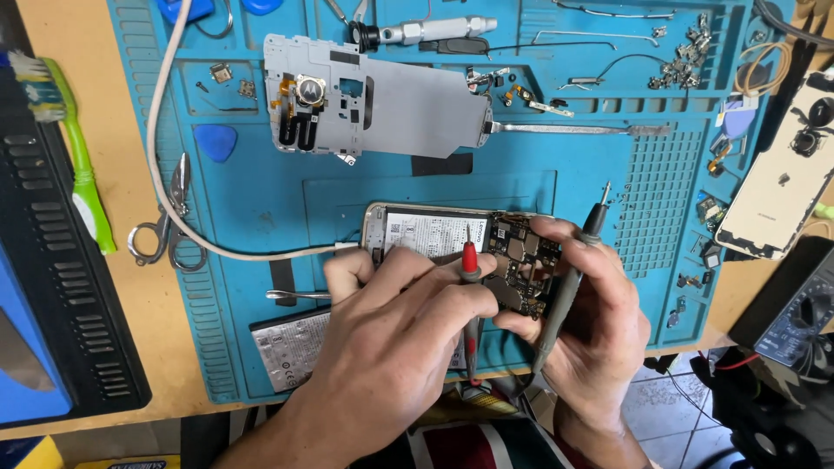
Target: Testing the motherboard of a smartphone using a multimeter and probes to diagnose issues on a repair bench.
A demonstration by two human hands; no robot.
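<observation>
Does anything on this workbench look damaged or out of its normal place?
The phone under both hands lies opened, its circuit board bare. Its grey inner cover sits apart up the blue mat, and tiny loose parts are scattered top right.

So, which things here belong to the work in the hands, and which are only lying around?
In use: opened phone, red probe in left hand, black probe in right hand.

Lying about: grey back frame, scissors, green toothbrush, loose battery, blue pick.
</observation>
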